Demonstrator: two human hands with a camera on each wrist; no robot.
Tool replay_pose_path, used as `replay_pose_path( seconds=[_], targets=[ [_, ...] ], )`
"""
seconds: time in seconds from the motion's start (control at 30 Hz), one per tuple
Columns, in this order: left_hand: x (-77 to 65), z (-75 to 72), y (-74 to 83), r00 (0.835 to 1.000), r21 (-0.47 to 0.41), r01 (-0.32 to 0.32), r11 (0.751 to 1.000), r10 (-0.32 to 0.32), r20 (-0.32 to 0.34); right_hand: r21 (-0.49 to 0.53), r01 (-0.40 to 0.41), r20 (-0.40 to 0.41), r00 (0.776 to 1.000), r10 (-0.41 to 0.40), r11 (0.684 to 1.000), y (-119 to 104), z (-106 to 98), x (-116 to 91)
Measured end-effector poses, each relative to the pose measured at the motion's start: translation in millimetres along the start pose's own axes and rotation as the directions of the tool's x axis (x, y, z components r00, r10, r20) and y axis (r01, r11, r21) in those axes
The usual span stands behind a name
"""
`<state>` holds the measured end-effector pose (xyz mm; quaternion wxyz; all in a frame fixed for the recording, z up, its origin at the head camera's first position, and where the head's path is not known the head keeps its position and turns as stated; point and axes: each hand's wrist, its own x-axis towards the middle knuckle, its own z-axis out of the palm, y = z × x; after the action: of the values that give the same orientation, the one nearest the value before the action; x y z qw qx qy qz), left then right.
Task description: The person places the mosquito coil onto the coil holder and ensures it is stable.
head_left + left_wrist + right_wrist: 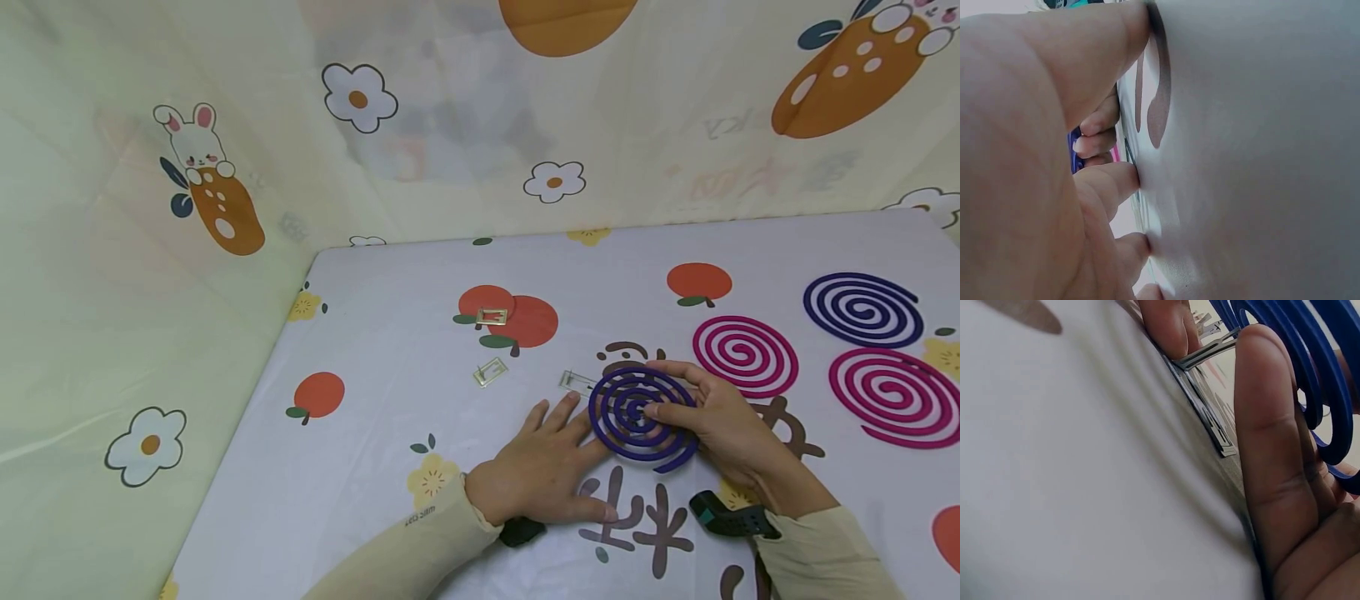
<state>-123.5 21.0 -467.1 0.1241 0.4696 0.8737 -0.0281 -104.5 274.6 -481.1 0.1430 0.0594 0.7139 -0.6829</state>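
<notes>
My right hand (723,429) pinches a dark blue mosquito coil (634,409) near its centre, thumb on top. The coil is held above the cloth, over a small metal coil stand (577,382). In the right wrist view the stand's thin raised tongue (1210,352) reaches up toward the blue rings, and its flat frame (1227,450) lies on the cloth. My left hand (542,471) is spread palm down on the cloth, fingers extended, its fingertips at the stand. The coil partly covers the stand and left fingertips in the head view.
Two more metal stands, one near (491,372) and one farther (491,317), lie left of the hands. To the right are two pink coils, one smaller-looking (741,350) and one nearer the edge (892,387), plus another blue coil (864,312). A patterned curtain (450,167) rises behind the table.
</notes>
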Motion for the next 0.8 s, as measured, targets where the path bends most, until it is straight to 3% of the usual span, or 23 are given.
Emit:
replay_pose_path(
  seconds=[0.8],
  targets=[
    [0.3, 0.5, -0.2, 1.0, -0.011, -0.005, 1.0, 0.005, 0.001, -0.002, -0.007, -0.007, 1.0, 0.007, 1.0, -1.5, 1.5, -0.4]
  ],
)
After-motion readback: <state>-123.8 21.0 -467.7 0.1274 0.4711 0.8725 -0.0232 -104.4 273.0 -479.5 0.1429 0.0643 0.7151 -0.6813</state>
